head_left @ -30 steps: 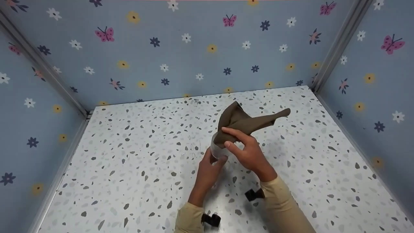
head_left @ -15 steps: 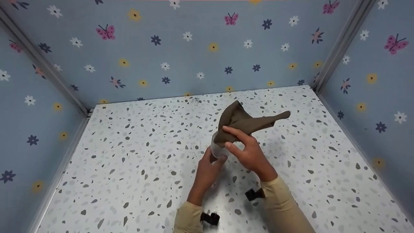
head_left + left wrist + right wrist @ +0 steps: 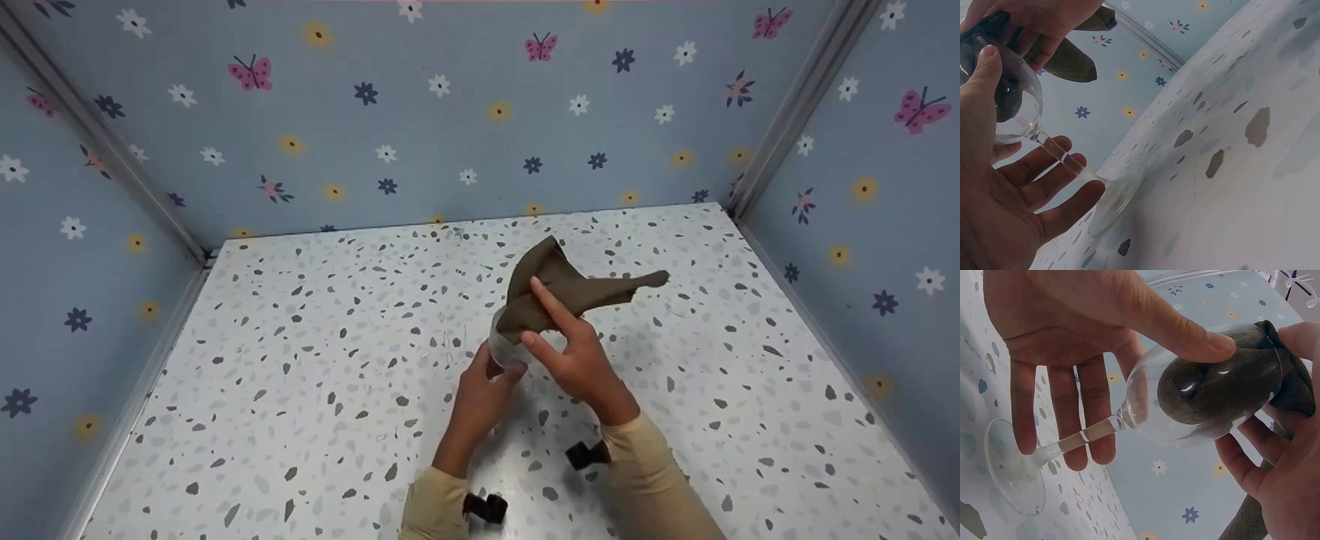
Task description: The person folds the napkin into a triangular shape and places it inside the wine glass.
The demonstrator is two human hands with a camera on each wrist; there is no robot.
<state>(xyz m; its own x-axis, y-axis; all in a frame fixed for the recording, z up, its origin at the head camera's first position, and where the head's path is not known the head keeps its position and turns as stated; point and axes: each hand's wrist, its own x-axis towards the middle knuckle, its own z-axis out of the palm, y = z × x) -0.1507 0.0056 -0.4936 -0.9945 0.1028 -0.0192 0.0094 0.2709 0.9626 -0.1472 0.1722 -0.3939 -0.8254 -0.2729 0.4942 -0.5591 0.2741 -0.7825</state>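
Note:
A clear stemmed wine glass is tilted, its mouth toward the right hand. My left hand holds its bowl, the thumb on the outer wall and other fingers beside the stem. A dark olive-brown cloth is bunched inside the bowl, as the right wrist view shows, and its loose ends spread out past the rim. My right hand grips the cloth at the mouth, with the index finger stretched along it. In the left wrist view the glass's foot is close to the tabletop; contact cannot be told.
The speckled white tabletop lies beneath both hands. Blue panels with flowers and butterflies enclose it at the back and on both sides. Black camera mounts are strapped to the sleeves.
My right index finger has slid farther up across the cloth. The cloth's right-hand end has dipped slightly. My left hand and the glass stay about where they were.

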